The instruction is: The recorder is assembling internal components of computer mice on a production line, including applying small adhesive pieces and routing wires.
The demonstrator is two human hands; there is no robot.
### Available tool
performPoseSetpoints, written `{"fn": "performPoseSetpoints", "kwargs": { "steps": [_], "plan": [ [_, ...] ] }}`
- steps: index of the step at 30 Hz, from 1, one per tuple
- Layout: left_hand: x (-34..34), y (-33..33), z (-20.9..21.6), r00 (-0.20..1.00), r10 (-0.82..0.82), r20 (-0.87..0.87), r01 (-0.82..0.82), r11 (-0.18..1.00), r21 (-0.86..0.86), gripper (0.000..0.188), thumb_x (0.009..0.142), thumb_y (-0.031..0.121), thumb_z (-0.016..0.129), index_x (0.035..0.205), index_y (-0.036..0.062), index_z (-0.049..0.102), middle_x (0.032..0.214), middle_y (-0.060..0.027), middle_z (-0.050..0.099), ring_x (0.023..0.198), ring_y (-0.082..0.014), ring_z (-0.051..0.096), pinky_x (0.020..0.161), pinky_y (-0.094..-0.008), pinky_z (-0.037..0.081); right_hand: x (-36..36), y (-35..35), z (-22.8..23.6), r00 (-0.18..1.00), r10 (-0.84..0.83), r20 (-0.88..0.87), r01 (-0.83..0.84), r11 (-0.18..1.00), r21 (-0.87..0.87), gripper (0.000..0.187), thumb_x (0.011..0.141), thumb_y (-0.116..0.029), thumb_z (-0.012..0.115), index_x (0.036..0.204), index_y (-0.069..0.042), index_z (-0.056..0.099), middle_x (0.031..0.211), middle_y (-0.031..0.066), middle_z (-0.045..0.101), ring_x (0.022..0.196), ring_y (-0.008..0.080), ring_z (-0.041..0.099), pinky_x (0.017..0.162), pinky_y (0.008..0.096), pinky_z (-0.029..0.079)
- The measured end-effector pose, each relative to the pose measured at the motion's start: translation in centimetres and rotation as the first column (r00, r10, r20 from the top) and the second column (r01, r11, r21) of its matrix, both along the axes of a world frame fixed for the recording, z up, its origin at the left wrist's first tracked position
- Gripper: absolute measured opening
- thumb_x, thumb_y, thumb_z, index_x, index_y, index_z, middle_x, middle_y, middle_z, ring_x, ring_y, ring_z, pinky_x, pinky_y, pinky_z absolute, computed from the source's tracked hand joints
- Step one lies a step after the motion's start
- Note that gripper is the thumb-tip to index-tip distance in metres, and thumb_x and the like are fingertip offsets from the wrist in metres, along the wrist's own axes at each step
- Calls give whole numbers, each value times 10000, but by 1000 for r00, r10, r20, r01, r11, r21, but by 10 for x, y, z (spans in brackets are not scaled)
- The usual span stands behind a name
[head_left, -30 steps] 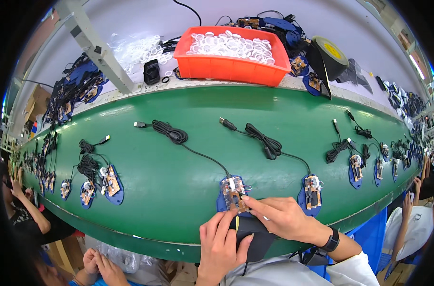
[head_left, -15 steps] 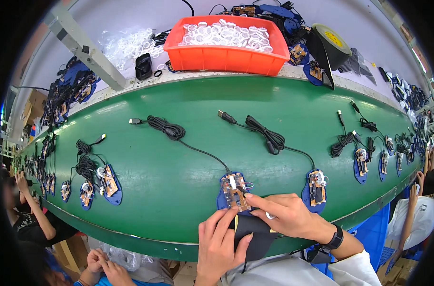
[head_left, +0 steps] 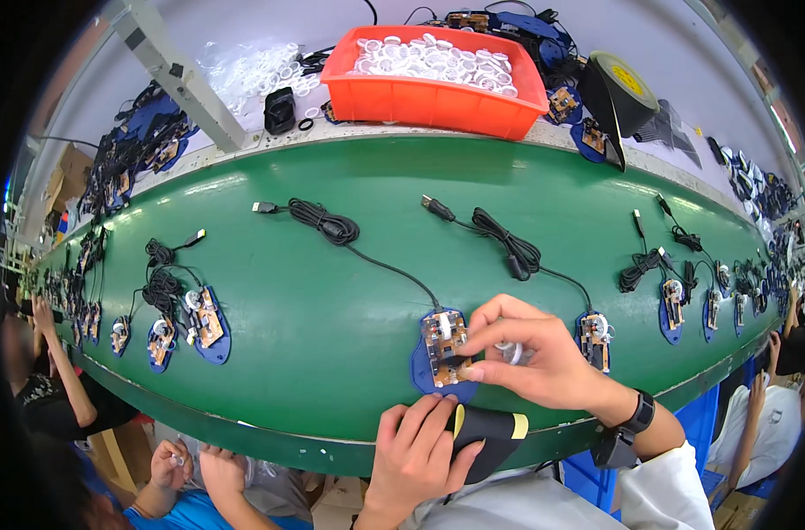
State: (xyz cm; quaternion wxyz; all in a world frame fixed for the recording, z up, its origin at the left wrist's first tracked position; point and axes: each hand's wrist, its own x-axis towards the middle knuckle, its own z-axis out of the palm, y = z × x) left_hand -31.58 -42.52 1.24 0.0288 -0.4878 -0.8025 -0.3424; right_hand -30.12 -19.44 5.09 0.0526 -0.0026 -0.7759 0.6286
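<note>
My left hand (head_left: 417, 450), near the belt's front edge, is closed on a black sheet strip (head_left: 489, 438) with yellow patches at its curled edges. Just above it, a blue mouse base (head_left: 431, 380) carries a brown circuit board (head_left: 447, 331) with a white part near its top. My right hand (head_left: 535, 358) reaches over this board from the right. Its thumb and forefinger are pinched at the board's right edge, by a small dark piece. Clear-white plastic rings (head_left: 511, 352) sit within its curled fingers. A black cable (head_left: 327, 223) runs from the board to a plug.
A second mouse base with board (head_left: 594, 340) lies beside my right hand, its cable coiled behind. More boards (head_left: 208, 327) lie along the green belt (head_left: 332, 300). Behind stand a red bin (head_left: 433, 102) of white rings and a black roll (head_left: 619, 88). Co-workers' hands (head_left: 199, 468) are at lower left.
My right hand has lifted and changed from a pointing finger on the board to a pinch at its right edge. The strip in my left hand has swung right, uncovering the base's lower end.
</note>
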Motion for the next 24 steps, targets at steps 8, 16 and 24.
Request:
{"fn": "performPoseSetpoints", "kwargs": {
  "steps": [8, 16, 24],
  "plan": [
    [0, -3, 7, 999, 26, -21, -26, 1000, -17, 397, 883, 349, 752, 812, -12, 604, 1201, -207, 718, 1040, -333, 693, 829, -457, 465, -13, -2, 10, 979, 184, 91, -201, 951, 235, 133, 917, 21, 725, 1049, 4, 730, 988, 150, 752, 863, 311, 734, 758, 379, 586],
    [-1, -3, 11, 999, 22, -38, -23, 999, -32, 405, 902, 360, 732, 798, -5, 592, 1222, -214, 712, 990, -319, 689, 792, -437, 470, -16, -6, 11, 976, 202, 84, -218, 932, 289, 145, 923, 14, 708, 1068, 21, 721, 1003, 164, 742, 872, 348, 725, 772, 402, 589],
    [-4, -3, 12, 999, 3, -32, -4, 1000, -14, 424, 931, 364, 716, 768, 4, 560, 1241, -223, 704, 934, -303, 684, 767, -428, 467, -14, -9, 12, 979, 182, 95, -203, 926, 319, 153, 895, 20, 714, 1047, 24, 728, 992, 167, 744, 868, 357, 728, 767, 411, 591]
  ]
}}
